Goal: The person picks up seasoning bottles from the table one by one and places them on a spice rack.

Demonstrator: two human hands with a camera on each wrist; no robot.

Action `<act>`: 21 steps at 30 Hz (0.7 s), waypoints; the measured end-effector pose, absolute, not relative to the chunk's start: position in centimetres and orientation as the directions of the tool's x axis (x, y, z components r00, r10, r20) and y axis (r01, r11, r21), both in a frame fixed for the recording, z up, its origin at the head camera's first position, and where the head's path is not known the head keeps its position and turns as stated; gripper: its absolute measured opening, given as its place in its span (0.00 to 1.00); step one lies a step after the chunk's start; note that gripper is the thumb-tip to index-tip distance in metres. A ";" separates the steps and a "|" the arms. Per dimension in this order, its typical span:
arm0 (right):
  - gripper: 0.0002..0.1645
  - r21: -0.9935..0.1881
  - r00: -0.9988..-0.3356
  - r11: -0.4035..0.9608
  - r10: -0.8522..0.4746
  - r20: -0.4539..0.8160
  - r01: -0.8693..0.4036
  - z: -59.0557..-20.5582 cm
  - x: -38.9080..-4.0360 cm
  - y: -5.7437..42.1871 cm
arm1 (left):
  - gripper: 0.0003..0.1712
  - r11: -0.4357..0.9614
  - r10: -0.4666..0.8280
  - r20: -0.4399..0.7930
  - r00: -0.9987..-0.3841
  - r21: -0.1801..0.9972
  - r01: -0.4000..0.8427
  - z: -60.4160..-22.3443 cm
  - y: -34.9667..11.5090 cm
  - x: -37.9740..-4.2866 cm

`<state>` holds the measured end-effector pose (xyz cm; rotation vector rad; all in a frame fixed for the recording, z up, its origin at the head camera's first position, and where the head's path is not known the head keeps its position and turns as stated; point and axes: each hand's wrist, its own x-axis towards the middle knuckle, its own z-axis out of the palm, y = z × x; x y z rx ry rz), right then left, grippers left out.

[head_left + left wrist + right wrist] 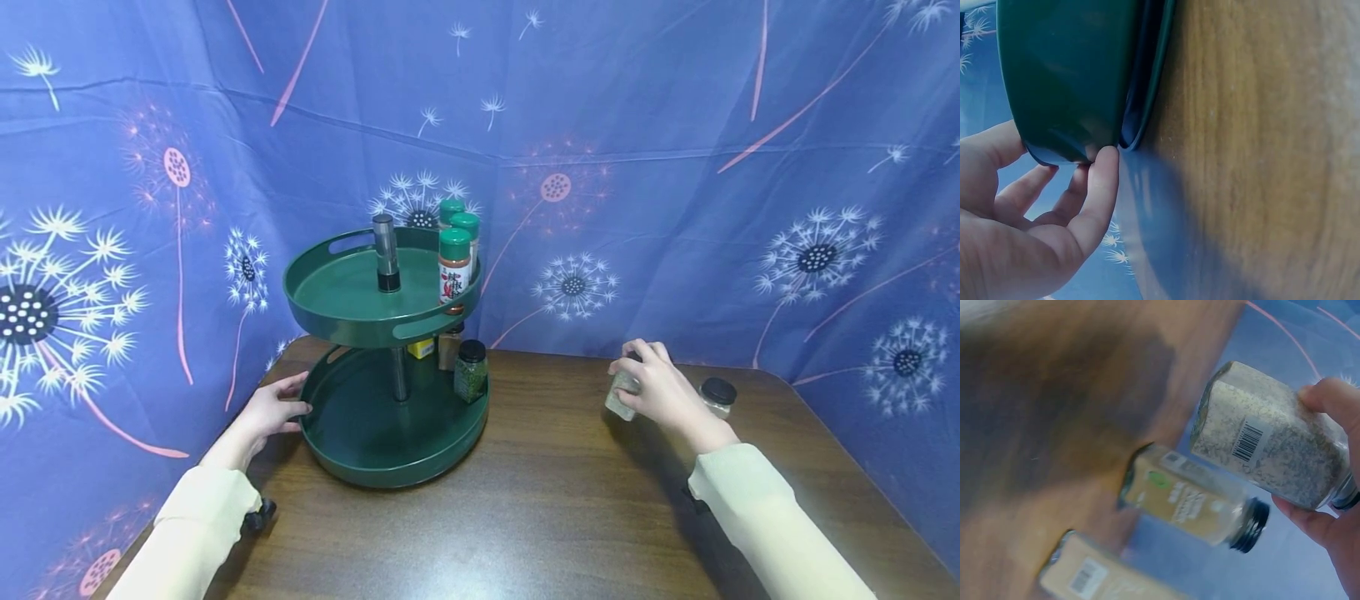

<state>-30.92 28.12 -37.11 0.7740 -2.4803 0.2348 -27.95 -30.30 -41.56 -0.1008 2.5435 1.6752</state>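
My left hand [268, 412] is at the left side of a green two-tier turntable [390, 477]. Its fingertips touch the outer wall of the lower tray [1066, 81], and the fingers are spread and slightly bent. On the right, my right hand [660, 390] grips a clear spice jar [1266, 437] of pale speckled seasoning, with a barcode label and a dark cap. That jar is tilted and held above the table. Beyond it in the right wrist view stand a jar with a black lid [1185, 500] and a beige jar [1104, 575], partly cut off.
Green-capped bottles [454, 271] stand on the upper tier's right side. The lower tier bears a black-lidded jar of green herbs [471, 375], a brown jar [448, 348] and a yellow box [422, 348]. Another black-lidded jar [717, 395] stands behind my right wrist. A patterned blue cloth [600, 167] hangs behind the table.
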 end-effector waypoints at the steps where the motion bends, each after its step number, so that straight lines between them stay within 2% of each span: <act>1: 0.17 -0.009 -0.697 0.819 -0.483 0.531 -0.574 -36.9 -31.0 27.9 | 0.39 0.395 -0.006 -0.112 -0.994 0.913 -0.106 -41.6 -30.3 -27.9; 21: 0.16 0.008 -0.667 0.792 -0.520 0.533 -0.611 -34.0 -31.7 23.9 | 0.36 0.434 -0.027 -0.074 -0.997 0.898 -0.078 -41.6 -29.7 -27.5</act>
